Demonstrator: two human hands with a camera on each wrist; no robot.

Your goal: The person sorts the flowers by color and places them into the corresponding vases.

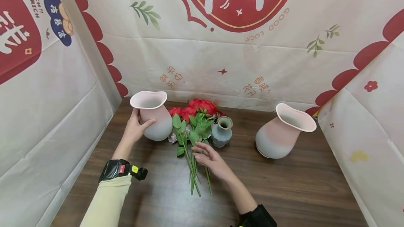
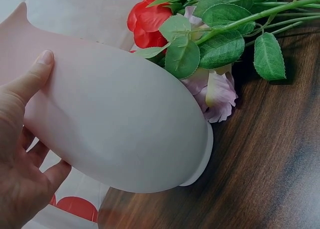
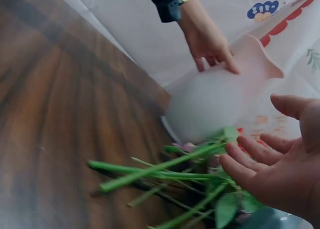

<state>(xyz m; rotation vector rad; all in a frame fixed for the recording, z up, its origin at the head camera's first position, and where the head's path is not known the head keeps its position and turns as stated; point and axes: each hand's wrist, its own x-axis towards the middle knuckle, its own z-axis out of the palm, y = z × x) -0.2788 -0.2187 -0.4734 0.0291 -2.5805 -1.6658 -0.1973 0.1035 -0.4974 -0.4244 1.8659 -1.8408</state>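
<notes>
My left hand (image 1: 135, 128) grips a pink-and-grey vase (image 1: 159, 123) with a wavy rim, at the left of the table. In the left wrist view its thumb (image 2: 37, 74) lies along the vase's side, and the other fingers curl around beneath. Right beside this vase lies a bunch of artificial flowers, with red blooms (image 1: 202, 106), green leaves and long stems (image 1: 193, 174) pointing toward me. Over the stems hovers my right hand (image 1: 210, 158), fingers spread and loosely bent, holding nothing. A pale purple flower (image 2: 216, 94) peeks out by the vase's base.
Close to the flowers' right side stands a small blue-grey vase (image 1: 221, 134) with a brownish rim. A second pink-and-grey vase (image 1: 277, 137) is farther right on the dark wood table (image 1: 303, 192). Printed cloth (image 1: 202, 59) walls off the back and both sides.
</notes>
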